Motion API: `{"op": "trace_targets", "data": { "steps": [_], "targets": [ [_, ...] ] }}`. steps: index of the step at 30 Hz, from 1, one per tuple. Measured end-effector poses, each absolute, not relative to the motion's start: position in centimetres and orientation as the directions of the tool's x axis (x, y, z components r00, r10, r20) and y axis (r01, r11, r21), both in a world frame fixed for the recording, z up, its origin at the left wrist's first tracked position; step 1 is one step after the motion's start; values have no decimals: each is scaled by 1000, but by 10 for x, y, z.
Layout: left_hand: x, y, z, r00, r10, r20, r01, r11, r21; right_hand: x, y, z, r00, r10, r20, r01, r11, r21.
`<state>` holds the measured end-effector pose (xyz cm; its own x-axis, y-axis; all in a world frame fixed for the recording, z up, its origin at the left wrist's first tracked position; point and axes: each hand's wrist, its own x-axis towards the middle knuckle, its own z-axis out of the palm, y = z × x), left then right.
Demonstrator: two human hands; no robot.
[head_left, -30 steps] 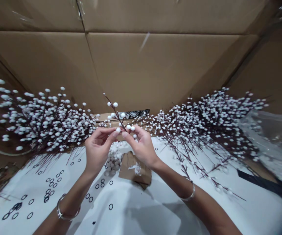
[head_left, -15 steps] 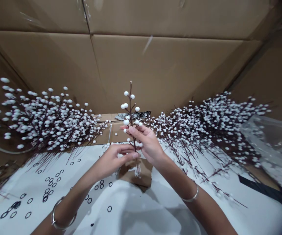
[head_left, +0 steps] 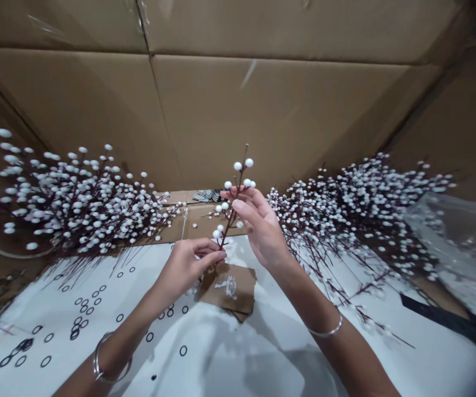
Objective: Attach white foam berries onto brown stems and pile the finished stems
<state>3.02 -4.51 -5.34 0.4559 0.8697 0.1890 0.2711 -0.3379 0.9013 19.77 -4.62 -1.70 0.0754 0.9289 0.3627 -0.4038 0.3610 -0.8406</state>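
The right hand (head_left: pixel 260 229) grips a white-berried sprig (head_left: pixel 233 216); the curled left hand (head_left: pixel 184 267) pinches its lower stem, just above a cardboard scrap (head_left: pixel 227 289).

Matt cardboard (head_left: pixel 263 116), smooth white berries (head_left: pixel 249 162), shiny metal bangle (head_left: pixel 325 334)

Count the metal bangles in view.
2: one silver bangle on the left wrist and one silver bangle on the right wrist. None seems hidden.
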Motion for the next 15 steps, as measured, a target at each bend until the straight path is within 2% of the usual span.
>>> {"op": "trace_targets", "data": {
  "steps": [5,8,10,12,15],
  "targets": [
    [34,-46,-59,486,853,190,328,-379,865,197,-44,-19,166,941,294,-404,337,-850],
    [23,-34,-55,524,824,216,416,-468,780,199,-42,-21,186,941,281,-399,334,-854],
    [7,-18,-55,497,843,207,532,-484,695,201,-41,-22,198,938,285,-376,341,-862],
    [-10,1,-60,427,891,157,683,-431,589,202,-40,-22,197,935,294,-360,348,-865],
    [-28,26,-77,329,942,66,888,-333,317,201,-39,-24,178,936,304,-370,349,-861]
  ]
}}
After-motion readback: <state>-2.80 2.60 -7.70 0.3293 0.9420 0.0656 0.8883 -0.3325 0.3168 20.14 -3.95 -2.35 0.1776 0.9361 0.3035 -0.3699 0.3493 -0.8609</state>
